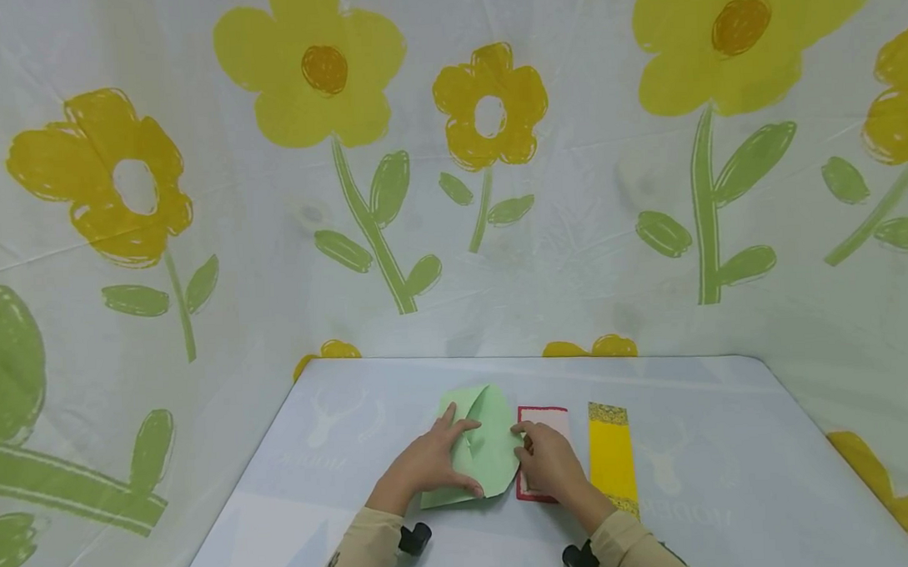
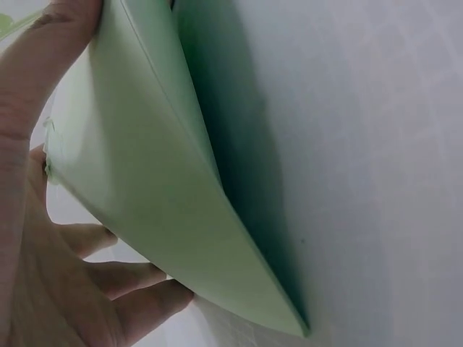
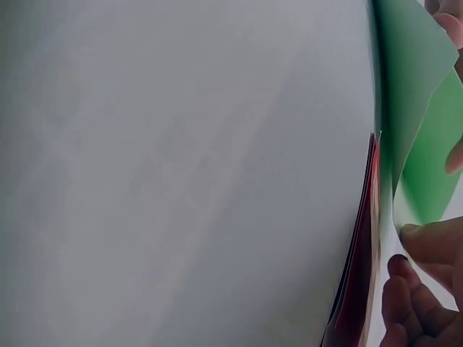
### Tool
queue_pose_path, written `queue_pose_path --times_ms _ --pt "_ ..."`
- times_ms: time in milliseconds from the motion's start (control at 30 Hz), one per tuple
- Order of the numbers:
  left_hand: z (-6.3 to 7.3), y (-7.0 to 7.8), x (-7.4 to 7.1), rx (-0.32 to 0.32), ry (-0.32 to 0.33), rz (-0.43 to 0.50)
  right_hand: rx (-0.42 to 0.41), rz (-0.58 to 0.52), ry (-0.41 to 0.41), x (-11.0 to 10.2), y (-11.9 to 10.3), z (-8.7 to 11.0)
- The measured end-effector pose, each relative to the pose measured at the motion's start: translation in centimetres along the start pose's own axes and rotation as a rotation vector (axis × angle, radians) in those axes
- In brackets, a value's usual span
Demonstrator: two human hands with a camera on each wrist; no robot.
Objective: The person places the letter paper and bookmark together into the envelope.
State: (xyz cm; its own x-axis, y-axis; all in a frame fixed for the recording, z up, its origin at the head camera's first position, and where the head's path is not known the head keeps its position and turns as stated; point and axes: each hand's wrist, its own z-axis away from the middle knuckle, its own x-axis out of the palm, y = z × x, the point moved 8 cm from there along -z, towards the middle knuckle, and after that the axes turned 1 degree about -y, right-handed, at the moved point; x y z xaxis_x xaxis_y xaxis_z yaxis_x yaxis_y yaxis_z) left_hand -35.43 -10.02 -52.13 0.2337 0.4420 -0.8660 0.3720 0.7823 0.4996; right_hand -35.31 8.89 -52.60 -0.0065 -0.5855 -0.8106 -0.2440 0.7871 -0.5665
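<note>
A folded sheet of light green paper (image 1: 497, 449) lies near the table's middle, one layer bulging up from another. My left hand (image 1: 433, 461) holds its left part, fingers spread over the paper and thumb toward the near edge. In the left wrist view, the thumb (image 2: 43, 65) crosses the paper (image 2: 159, 188) while the other fingertips touch its opposite edge. My right hand (image 1: 550, 462) pinches the paper's right edge between thumb and finger. The right wrist view shows those fingers (image 3: 438, 242) at the lifted green layer (image 3: 416, 72).
Partly under my right hand lies a pale pink, red-bordered folded card (image 1: 543, 414). Right of it is a yellow strip (image 1: 613, 457) with gold patterned ends. The white table (image 1: 730, 441) meets a flower-printed curtain (image 1: 572, 229) behind and at the sides.
</note>
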Motion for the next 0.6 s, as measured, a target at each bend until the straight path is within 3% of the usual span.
queue_pose_path --times_ms 600 --pt "0.0 0.2 0.0 0.006 0.013 -0.018 0.135 -0.02 -0.029 -1.0 1.7 0.2"
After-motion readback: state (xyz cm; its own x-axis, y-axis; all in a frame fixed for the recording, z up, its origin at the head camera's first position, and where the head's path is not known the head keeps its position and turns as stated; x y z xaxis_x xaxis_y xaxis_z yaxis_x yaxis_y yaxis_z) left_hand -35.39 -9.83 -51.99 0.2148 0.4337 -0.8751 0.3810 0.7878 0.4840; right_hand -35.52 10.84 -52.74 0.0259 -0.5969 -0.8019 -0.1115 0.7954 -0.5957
